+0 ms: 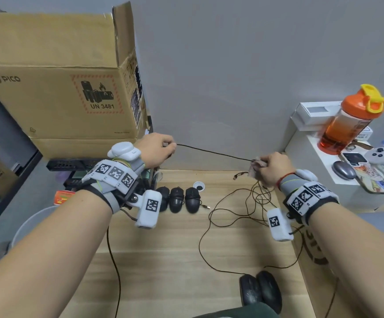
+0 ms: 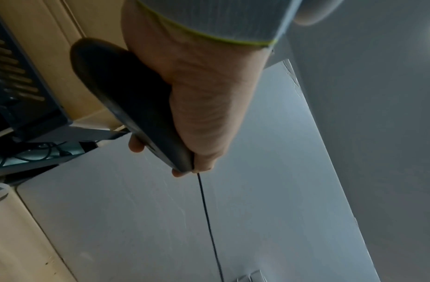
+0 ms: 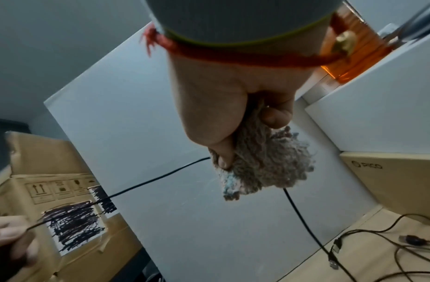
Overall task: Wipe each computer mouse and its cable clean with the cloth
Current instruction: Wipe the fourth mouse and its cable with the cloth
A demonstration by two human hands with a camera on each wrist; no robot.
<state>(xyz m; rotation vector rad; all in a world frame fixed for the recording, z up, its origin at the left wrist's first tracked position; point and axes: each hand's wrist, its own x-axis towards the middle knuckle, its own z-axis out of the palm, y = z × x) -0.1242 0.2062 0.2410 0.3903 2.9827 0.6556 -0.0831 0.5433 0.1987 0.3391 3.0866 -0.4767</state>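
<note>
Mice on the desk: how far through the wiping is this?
Probably done, unconfirmed: three mice lined up with cables tucked. In hand: left hand grips a mouse; right hand pinches the cloth around its taut cable. Likely left: two mice nearby with loose cables.

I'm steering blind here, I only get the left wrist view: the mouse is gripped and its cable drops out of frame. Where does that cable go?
Observer: The cable runs stretched to the right hand, which grips the cloth around it.
Operator: Other mice on the desk?
Observer: Three black mice in a row at the far side, two more mice at the near edge.
Operator: And the plug?
Observer: Below the cloth the cable drops to a USB plug lying on the desk.
</note>
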